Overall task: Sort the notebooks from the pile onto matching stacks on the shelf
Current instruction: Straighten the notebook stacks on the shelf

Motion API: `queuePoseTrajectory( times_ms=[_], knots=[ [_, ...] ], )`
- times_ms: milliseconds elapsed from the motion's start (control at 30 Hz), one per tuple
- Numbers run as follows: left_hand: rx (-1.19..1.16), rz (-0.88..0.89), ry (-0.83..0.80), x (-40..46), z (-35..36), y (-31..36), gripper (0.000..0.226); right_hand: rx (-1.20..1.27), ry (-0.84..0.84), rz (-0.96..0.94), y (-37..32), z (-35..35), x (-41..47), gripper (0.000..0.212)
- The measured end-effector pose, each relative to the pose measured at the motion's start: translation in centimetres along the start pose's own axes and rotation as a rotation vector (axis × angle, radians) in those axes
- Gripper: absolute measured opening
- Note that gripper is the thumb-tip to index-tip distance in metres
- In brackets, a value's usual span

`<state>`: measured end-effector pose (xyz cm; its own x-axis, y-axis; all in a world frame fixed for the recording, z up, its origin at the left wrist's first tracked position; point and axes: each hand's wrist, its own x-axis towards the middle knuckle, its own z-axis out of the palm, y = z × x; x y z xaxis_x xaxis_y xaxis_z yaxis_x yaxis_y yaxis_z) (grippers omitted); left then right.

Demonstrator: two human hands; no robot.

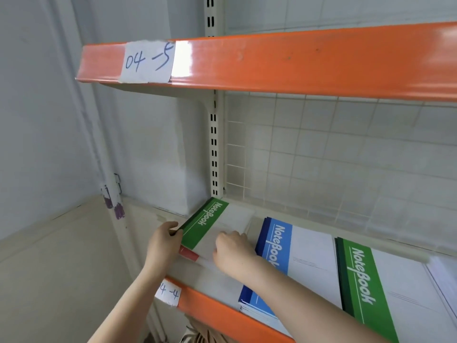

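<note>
A green-spined notebook (210, 222) tops the pile at the left end of the shelf (222, 285). My left hand (163, 240) grips its spine edge, thumb on top. My right hand (232, 253) lies on its white cover with the fingers bent. A red-spined notebook (189, 253) peeks out beneath it. To the right lies a stack of blue-spined notebooks (279, 251), and further right a stack of green-spined notebooks (361, 278).
An orange upper shelf edge (272, 63) labelled "04-5" hangs overhead. The lower shelf's orange front rim (210, 308) carries a paper label. A wire grid backs the shelf. A white pipe (111, 184) runs down the wall at left.
</note>
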<state>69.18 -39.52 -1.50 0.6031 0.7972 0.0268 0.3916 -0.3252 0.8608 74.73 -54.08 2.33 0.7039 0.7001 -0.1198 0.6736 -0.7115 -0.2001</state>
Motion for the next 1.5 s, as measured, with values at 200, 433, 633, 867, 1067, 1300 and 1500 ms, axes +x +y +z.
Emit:
queuePoseTrajectory(
  times_ms=[200,433,633,867,1067,1300,1500],
  knots=[
    [-0.347,-0.226,-0.301,0.2,-1.7,2.0,0.014,0.204,0.006,0.075,-0.1,0.0,0.4,0.03],
    [-0.645,0.004,-0.029,-1.6,-5.9,5.3,0.015,1.028,0.172,0.13,0.6,-2.7,-0.1,0.035],
    [-0.726,0.181,-0.261,-6.9,-6.3,8.4,0.018,1.547,0.453,-0.006,3.8,-7.3,-3.1,0.03],
    [-0.709,0.201,-0.7,-12.0,0.5,10.9,0.049,1.149,0.796,0.193,11.8,-8.0,-9.1,0.015],
    [-0.729,0.174,-0.678,-12.6,3.4,10.5,0.021,0.831,0.838,0.482,20.8,-7.0,-14.9,0.027],
    [-0.816,0.107,-0.44,-10.7,3.4,9.4,0.019,0.699,0.721,0.57,23.6,-5.6,-19.6,0.017],
    [-0.797,0.074,-0.484,-12.6,5.7,9.5,0.017,0.807,0.808,0.605,23.2,-5.2,-20.2,0.02]
  ],
)
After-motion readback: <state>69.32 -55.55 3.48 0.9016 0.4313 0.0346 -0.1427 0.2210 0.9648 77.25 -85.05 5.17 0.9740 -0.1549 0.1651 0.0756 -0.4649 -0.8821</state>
